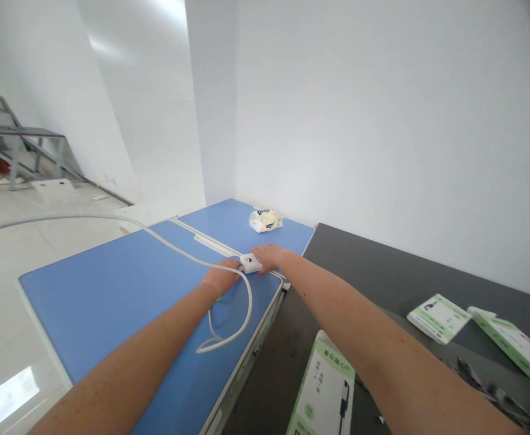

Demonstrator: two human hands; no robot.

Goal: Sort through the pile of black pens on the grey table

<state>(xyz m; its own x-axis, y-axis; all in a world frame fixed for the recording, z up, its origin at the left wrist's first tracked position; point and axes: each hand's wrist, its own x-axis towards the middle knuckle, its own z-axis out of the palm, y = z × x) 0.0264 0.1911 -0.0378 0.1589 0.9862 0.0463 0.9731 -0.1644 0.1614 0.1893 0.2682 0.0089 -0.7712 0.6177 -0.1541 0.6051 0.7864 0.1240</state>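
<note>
The left hand (223, 277) and the right hand (268, 258) meet at a small white device (250, 263), which is near the right corner of the blue table panel (124, 284), by the pale seam. The left fingers are at its left end, near the white cable (174, 246); whether they are clamped on it, I cannot tell. The right hand is at the other end, its thumb and fingers apart around this end, but how firmly they grip I cannot tell. The cable comes from the left side, passes over the panel and makes a loop close to its right edge. On the farther blue panel (220, 212), a soft white and yellow packet (265, 221) lies near the wall. On the dark table (360, 260) there are green and white boxes (439, 318), and some dark cords (495, 393) lie near its right side.
</note>
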